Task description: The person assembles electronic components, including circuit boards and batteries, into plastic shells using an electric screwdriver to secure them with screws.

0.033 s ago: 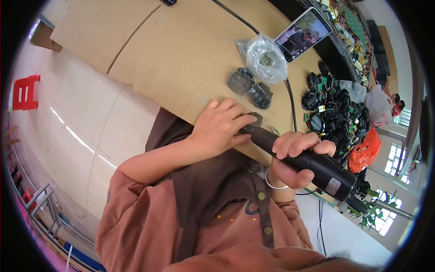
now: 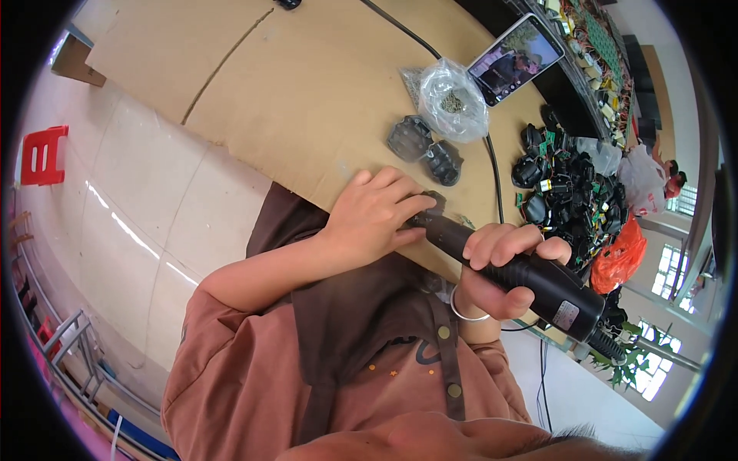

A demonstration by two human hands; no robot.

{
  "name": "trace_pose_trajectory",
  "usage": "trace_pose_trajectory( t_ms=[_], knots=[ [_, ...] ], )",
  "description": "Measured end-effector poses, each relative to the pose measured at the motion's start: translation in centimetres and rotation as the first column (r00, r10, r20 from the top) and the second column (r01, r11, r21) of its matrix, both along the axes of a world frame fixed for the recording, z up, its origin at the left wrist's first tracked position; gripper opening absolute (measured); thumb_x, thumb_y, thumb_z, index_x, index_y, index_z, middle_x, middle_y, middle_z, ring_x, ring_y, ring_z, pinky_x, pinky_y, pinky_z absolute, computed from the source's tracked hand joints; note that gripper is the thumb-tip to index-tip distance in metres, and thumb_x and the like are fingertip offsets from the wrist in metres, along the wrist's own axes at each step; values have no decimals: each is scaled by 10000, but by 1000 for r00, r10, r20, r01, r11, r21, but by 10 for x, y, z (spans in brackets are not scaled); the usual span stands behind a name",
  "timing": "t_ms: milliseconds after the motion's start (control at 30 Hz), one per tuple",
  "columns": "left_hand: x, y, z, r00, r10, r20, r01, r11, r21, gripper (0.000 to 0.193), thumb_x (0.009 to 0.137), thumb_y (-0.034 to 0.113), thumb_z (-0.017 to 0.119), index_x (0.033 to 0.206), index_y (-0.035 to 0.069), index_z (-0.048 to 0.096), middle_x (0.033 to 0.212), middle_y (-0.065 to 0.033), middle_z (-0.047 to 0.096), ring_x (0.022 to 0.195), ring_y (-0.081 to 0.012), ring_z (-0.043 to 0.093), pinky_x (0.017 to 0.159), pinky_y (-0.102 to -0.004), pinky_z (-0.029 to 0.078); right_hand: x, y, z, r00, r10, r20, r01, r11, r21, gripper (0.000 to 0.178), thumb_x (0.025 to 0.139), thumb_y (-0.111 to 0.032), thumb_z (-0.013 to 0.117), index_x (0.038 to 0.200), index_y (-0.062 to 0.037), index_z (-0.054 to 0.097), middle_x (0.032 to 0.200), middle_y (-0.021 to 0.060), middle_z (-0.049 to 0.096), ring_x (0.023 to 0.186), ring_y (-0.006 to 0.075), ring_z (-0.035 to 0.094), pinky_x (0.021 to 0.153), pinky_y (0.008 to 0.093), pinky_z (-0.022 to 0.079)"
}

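Cardboard-topped table [image 2: 261, 100] | near edge: your left hand [image 2: 377, 211] curled tight on one dark part [image 2: 437, 201], seemingly steadying it; your right hand [image 2: 503, 265] wrapped round one black driver [image 2: 553, 296], probably for aim | mid-table: two dark shells [image 2: 409, 140], one clear bag [image 2: 453, 115], likely for reach | right edge: black pile [image 2: 573, 184], uncountable

Dark piece [image 2: 436, 200]: left hand [image 2: 373, 211] hides part of it.
Power tool [image 2: 567, 295]: we cannot see its tip.
Bag [image 2: 467, 129]: bits [image 2: 452, 101] too tiny for us.
Black object [image 2: 287, 3]: cut by upper edge.
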State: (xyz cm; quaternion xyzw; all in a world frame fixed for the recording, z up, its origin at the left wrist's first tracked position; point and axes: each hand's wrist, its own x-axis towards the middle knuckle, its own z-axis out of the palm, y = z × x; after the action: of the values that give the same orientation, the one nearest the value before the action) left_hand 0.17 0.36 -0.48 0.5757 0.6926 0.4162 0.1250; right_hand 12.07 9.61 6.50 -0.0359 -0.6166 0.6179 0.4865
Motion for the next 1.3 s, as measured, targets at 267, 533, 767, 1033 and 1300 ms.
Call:
trace_pose_trajectory(
  t_ms=[267, 533, 767, 1033, 1300],
  knots=[
    [0, 1, 0, 1000, 4, 19, -5, 1000, 21, 460, 538, 179, 767, 980, 175, 638, 948, 58, 583, 892, -150, 518, 660, -296, 346, -5, 1, 1, 1000, 15, 20, -15, 1000, -9, 422, 823, -355, 624, 993, -102, 331, 679, 60, 448, 458, 146, 450, 410, 279, 427],
    [0, 0, -2, 1000, 5, 13, -5, 1000, 23, 466, 536, 171, 766, 983, 166, 635, 947, 57, 585, 899, -148, 522, 670, -294, 348, -7, -2, 0, 998, -21, 56, 23, 999, -38, 409, 821, -348, 621, 984, -103, 336, 655, 54, 444, 446, 142, 442, 404, 276, 423],
    [1, -1, -2, 1000, 14, -3, -14, 999, 38, 455, 546, 188, 768, 980, 149, 633, 923, 29, 580, 908, -162, 523, 705, -307, 366, -5, -5, 0, 995, -50, 92, 57, 995, -81, 471, 807, -411, 639, 1036, -118, 350, 695, 61, 440, 492, 163, 449, 459, 307, 433],
    [8, -2, 4, 997, 5, -83, 0, 998, 55, 388, 640, 273, 754, 976, 132, 621, 915, -1, 566, 919, -177, 517, 730, -324, 365, 33, 13, 37, 974, -98, -203, 92, 995, -39, 748, 816, -563, 475, 1349, -88, 252, 796, 169, 453, 598, 267, 490, 556, 384, 457],
    [26, -2, 6, 991, -108, -83, 112, 992, 50, 442, 676, 310, 734, 1039, 114, 576, 981, -31, 547, 957, -214, 506, 800, -349, 364, 67, 29, 40, 964, -101, -247, 58, 983, -176, 744, 786, -619, 466, 1279, -85, 305, 733, 159, 459, 487, 227, 444, 471, 346, 430]
  ],
)
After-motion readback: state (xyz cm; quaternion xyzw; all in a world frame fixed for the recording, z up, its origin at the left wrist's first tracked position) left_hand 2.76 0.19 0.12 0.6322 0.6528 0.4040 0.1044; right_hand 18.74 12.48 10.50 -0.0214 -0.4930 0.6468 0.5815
